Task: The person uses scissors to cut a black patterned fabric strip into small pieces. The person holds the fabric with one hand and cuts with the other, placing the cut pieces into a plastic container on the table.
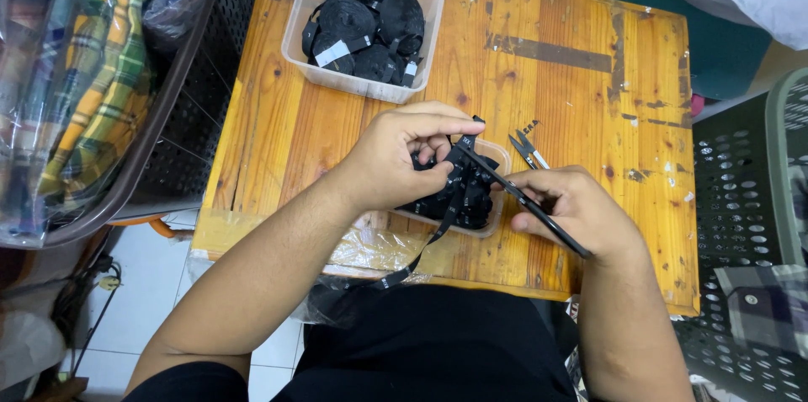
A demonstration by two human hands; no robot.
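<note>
Wooden table under you | your left hand pinches black ribbon at centre, over small tub | your right hand at 4 o'clock closed around black rod | snips at 2 | ribbon-roll bin at 12

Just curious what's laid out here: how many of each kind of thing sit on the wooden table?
Clear plastic tubs: 2
Thread snips: 1
Slim black tool, in the right hand: 1
Black ribbon strip, in the left hand: 1
Total: 5
</note>
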